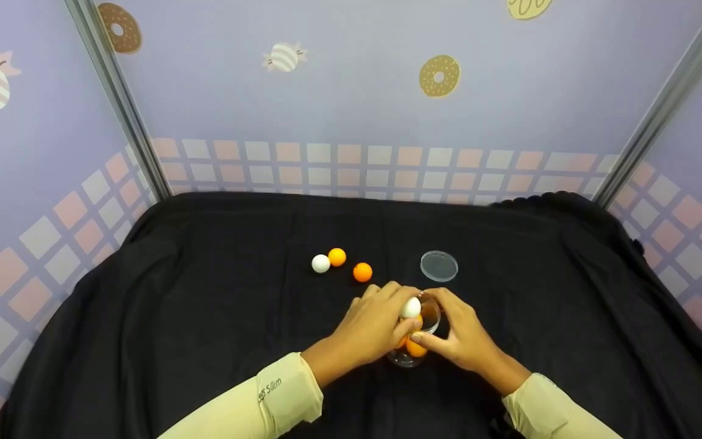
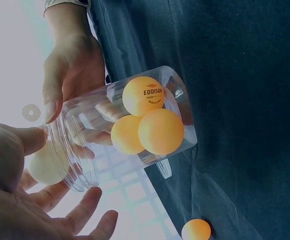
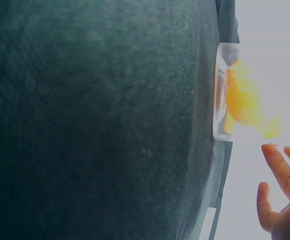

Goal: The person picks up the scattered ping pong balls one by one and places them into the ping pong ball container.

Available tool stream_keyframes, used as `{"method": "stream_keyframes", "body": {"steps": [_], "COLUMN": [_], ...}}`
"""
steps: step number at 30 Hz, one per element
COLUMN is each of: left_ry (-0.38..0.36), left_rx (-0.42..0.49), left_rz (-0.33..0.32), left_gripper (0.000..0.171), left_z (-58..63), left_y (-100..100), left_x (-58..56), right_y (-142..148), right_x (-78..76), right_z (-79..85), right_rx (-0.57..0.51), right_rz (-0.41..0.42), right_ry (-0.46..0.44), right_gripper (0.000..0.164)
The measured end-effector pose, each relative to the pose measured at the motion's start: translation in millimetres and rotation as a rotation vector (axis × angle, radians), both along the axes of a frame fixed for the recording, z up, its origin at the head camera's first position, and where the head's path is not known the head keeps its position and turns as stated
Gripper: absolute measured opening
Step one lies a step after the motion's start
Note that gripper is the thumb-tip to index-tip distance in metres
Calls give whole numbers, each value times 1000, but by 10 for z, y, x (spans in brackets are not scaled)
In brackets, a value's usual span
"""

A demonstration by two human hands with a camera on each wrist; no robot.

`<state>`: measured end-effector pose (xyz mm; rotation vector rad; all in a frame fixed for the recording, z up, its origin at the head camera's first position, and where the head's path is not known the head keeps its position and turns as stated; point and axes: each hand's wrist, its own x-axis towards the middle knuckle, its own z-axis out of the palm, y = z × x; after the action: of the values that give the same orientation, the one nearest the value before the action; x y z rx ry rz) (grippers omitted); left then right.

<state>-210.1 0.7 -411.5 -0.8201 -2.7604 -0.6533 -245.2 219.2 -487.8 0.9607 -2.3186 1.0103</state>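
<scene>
A clear jar (image 1: 431,312) stands on the black cloth, with several orange balls (image 2: 160,131) inside; one is printed "EDDISON". My left hand (image 1: 368,322) pinches a white ball (image 1: 411,307) between thumb and fingers at the jar's mouth. From the other side my right hand (image 1: 467,337) grips the jar near its rim, fingers round the wall. In the left wrist view, the white ball (image 2: 46,166) shows pale through the threaded rim. The right wrist view is overexposed; the lower part of the jar (image 3: 222,92) and some fingers (image 3: 282,172) show there.
Beyond the hands lie a white ball (image 1: 320,263) and two orange balls, one touching it (image 1: 337,256) and one nearer the jar (image 1: 362,272). A clear round lid (image 1: 439,266) lies flat behind the right hand. Black cloth (image 1: 217,317) covers the table; patterned walls (image 1: 351,91) enclose it.
</scene>
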Motion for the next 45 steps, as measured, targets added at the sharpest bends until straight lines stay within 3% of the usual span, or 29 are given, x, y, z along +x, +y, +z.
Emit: {"method": "stream_keyframes", "body": {"steps": [45], "left_ry": [-20], "left_rx": [-8], "left_rz": [-7], "left_gripper": [43], "left_z": [2], "left_y": [-13], "left_x": [-6], "right_y": [4], "right_x": [2], "right_z": [-1], "right_rx": [1], "right_rz": [0], "right_ry": [-10], "right_gripper": [60]}}
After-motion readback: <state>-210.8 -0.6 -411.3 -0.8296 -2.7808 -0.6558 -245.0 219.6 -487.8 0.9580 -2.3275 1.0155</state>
